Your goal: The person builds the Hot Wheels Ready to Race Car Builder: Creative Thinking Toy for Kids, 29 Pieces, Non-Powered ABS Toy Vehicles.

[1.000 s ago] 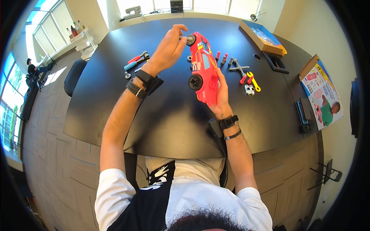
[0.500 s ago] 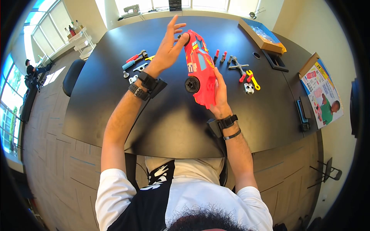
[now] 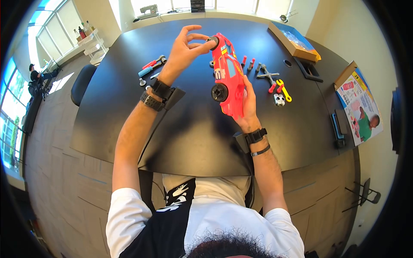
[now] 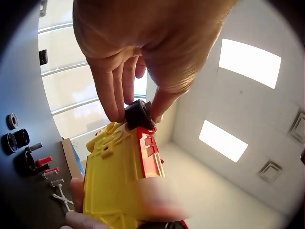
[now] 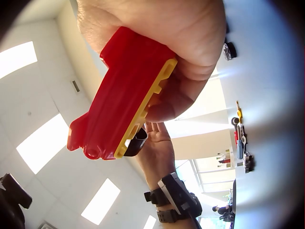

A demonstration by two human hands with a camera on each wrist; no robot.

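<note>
Holds the car [image 3: 229, 79] up above the table [image 3: 193, 146], clamped by the right hand [image 3: 249, 101] toward its near end, on the right. Runs lengthwise from near to far, with a slight lean to the left at the far end, and shows the yellow underside [image 4: 112, 167] to the left wrist view. Sets the left hand [image 3: 184, 52] at the far wheel [image 4: 136, 114], with the thumb [image 4: 163, 102] against the outer face and the index finger [image 4: 106, 90] at the opposite side: apparently a pinch, though hard to confirm at this angle. Has the near wheel [image 3: 219, 92] well apart from the left hand, nearer the right. Probably hinges on pushing or pulling the far wheel square across the long axis, braced from the near end.
</note>
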